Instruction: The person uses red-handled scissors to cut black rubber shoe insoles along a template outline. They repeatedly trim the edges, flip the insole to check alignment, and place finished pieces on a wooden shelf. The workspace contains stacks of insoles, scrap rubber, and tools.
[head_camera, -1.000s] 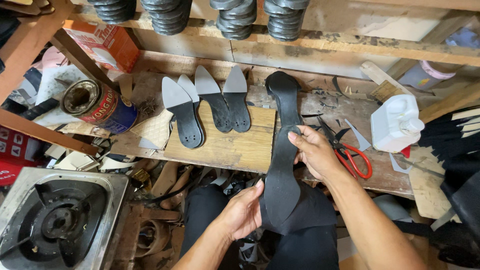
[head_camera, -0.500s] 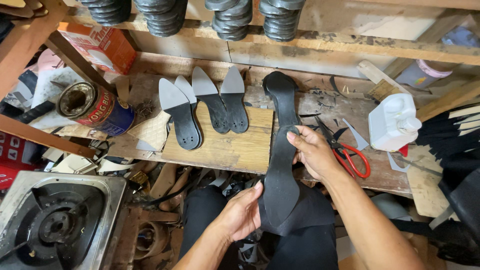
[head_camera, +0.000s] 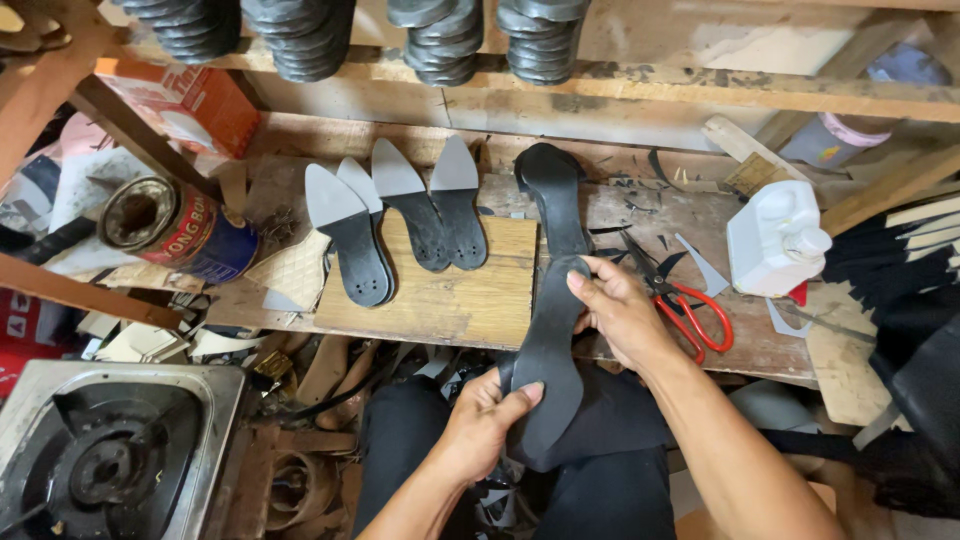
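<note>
Black rubber sole piece sits at the lower middle of the frame, held over the person's lap and just in front of the wooden surface. The left hand has its grip pinched on the lower edge, thumb lying across the face. The right hand pinches the narrow waist higher up, fingers curled behind. A second black sole lies on the surface just above, its heel end meeting the held piece. Four grey-tipped soles lie side by side at the upper middle, red-handled scissors sit just right of the right hand, and a white plastic jug stands further right. By the look of it, the sole is being checked or lined up; any further handling would call for both grips staying firm.
</note>
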